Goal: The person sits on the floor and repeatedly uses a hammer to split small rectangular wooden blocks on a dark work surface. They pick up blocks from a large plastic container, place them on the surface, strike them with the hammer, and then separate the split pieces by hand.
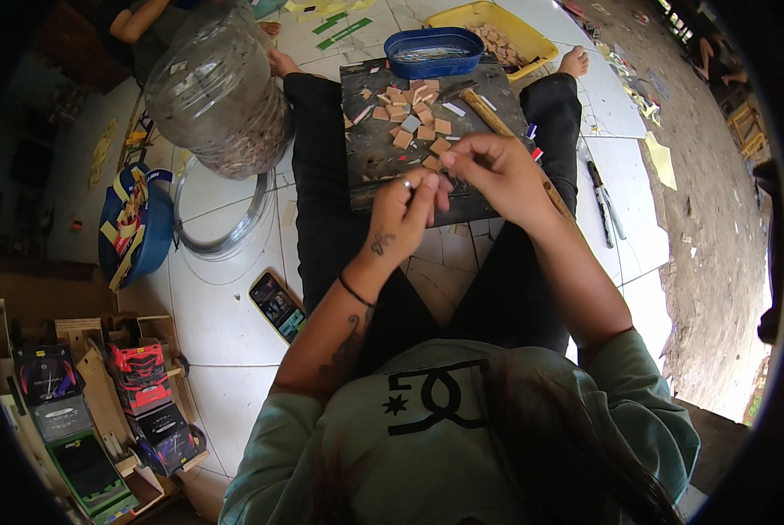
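My left hand [406, 210] and my right hand [502, 175] meet above the near part of a dark worn board [370, 171] between my legs. Thumb and fingers are pinched together on each; whatever is between them is too small or hidden to make out. Just beyond the right fingertips lies a small brown square tile [440, 146]. A loose heap of similar brown square tiles [425, 133] covers the board's middle, with a grey square [410, 123] among them. A hammer [488, 112] lies slanted across the board, its wooden handle passing under my right hand.
At the board's far edge stands a blue oval tub [434, 66] of thin strips, with a yellow basin [549, 48] behind. Left are a large clear plastic jug [208, 96], a wire coil [225, 245], a blue bucket [151, 254] and a phone [277, 306]. Pens [600, 203] lie right. Another person sits far left.
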Demonstrator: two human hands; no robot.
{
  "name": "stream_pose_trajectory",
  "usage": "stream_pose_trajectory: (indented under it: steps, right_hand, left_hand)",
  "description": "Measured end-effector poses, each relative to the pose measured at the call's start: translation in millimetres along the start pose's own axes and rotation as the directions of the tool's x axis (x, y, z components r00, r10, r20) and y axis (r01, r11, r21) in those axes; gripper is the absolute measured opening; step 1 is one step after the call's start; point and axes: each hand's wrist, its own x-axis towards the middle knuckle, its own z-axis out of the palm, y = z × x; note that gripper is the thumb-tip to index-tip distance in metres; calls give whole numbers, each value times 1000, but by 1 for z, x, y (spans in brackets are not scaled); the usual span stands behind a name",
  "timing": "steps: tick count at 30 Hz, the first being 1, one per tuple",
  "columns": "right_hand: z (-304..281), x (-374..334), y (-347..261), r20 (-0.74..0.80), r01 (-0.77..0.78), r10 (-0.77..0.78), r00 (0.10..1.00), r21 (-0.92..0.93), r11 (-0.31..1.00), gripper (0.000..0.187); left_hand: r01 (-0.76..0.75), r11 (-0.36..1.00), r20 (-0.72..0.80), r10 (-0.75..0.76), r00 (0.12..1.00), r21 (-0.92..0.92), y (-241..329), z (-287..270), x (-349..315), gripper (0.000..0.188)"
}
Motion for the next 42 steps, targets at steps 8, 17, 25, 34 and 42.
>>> stream_pose_trajectory:
  steps: [8,17,25,34,42]
  right_hand:
    - [-4,37,12,99,185,-159,982,-364,913,17]
    - [14,38,8,253,457,-381,889,-539,708,15]
    - [-26,-27,9,-83,63,-342,936,-916,395,48]
    - [-62,-123,26,-252,-175,-13,968,-709,683,39]
    - [-43,-177,-60,-138,-369,363,922,-598,712,41]
  left_hand:
    - [-87,871,78,57,995,483,-9,-39,14,16]
    - [-225,643,-32,362,932,732,-22,-25,7,9]
    - [-267,701,-17,370,929,662,-19,-25,10,9]
    - [-304,712,-76,448,891,633,-31,-22,11,12]
    - [-339,664,-60,501,864,667,-32,-21,10,12]
